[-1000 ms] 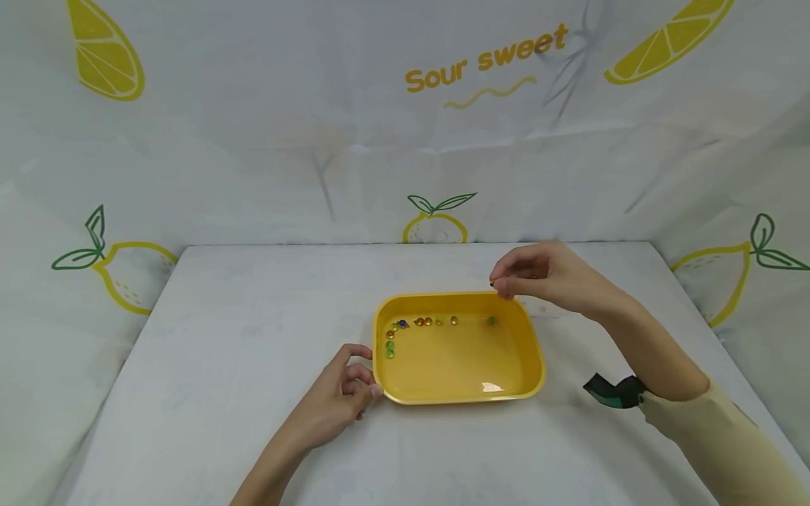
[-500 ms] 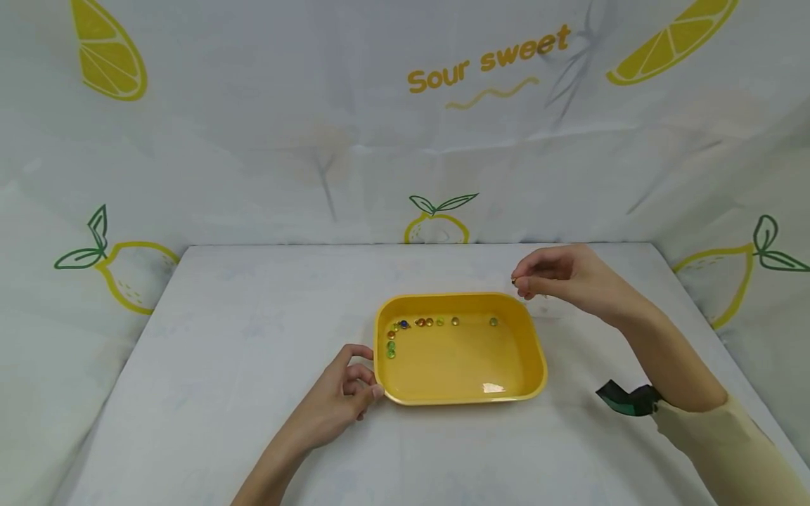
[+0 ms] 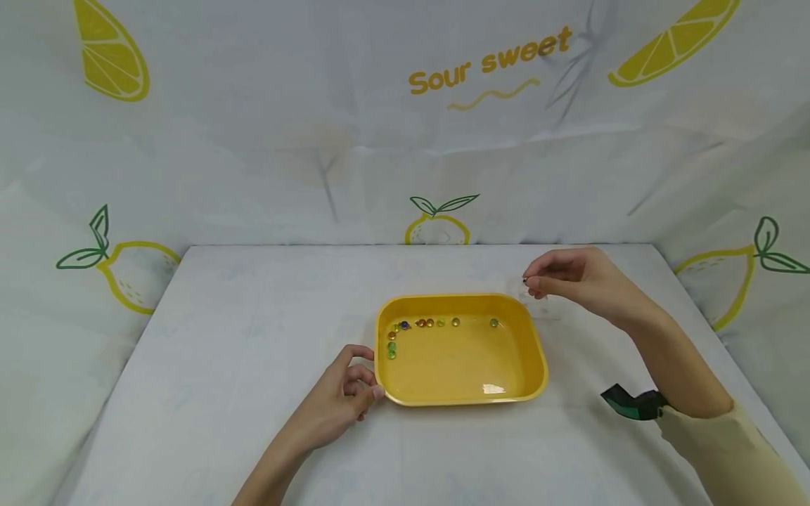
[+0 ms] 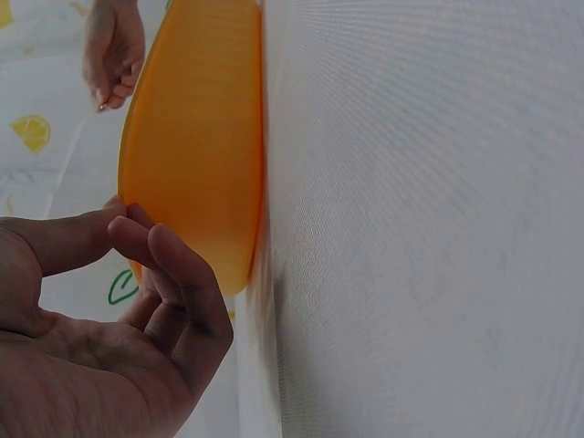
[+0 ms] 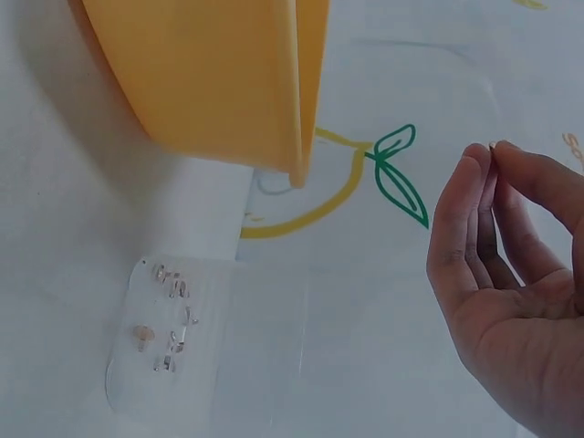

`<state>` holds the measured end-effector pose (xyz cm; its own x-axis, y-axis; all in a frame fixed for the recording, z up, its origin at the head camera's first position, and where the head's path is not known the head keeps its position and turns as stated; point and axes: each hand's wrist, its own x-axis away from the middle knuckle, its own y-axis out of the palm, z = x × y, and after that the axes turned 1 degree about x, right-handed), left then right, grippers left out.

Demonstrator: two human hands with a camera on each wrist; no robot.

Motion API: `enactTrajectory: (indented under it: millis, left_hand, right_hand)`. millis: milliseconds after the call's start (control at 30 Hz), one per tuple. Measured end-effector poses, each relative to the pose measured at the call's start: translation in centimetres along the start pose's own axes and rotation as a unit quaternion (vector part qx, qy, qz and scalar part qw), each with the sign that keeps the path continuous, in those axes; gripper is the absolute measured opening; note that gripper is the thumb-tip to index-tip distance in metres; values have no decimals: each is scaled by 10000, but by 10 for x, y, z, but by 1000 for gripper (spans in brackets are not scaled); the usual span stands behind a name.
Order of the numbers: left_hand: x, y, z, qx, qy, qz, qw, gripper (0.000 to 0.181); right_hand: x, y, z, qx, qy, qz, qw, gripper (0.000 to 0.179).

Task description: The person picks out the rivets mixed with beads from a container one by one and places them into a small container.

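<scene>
My left hand (image 3: 342, 397) grips the left end of a yellow plastic tray (image 3: 462, 403), with thumb and curled fingers at its rim. Inside, small glassy beads in green, amber and blue (image 3: 404, 325) lie mostly along the back and left walls. One green bead (image 3: 494, 322) sits apart at the back right. Beyond that corner, my right hand (image 3: 579, 281) is raised and pinches a tiny dark-and-gold thing (image 3: 524, 280) between thumb and fingertips. Its kind is too small to tell; in the right wrist view (image 5: 494, 144) the fingertips mostly hide it.
Just right of the tray, partly under my right hand, lies a clear plastic container (image 5: 196, 392) with several small see-through pieces (image 5: 173, 342) in it. A white cloth covers the table (image 3: 266, 302). Behind stands a white curtain with lemon prints (image 3: 253, 176).
My right hand has moved right, from above the tray's back right corner to over the clear container, still pinching the tiny thing. The left hand stays at the tray.
</scene>
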<state>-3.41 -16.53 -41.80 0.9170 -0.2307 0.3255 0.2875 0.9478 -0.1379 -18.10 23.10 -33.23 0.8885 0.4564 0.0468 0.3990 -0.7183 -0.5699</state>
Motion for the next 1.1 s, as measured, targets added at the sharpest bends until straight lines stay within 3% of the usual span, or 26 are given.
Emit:
enactTrajectory:
  millis: [600,867,1100]
  left_hand:
    - [0,-1,-1,-8,57,-43,10000,51]
    - [0,0,-1,-37,12,-18,10000,52]
    - [1,0,0,-87,16,-37,10000,52]
  right_hand:
    - [4,-13,32,78,389,345,9986,22]
    - [3,-19,42,1,322,396,9987,24]
    - [1,-22,51,280,347,510,9977,29]
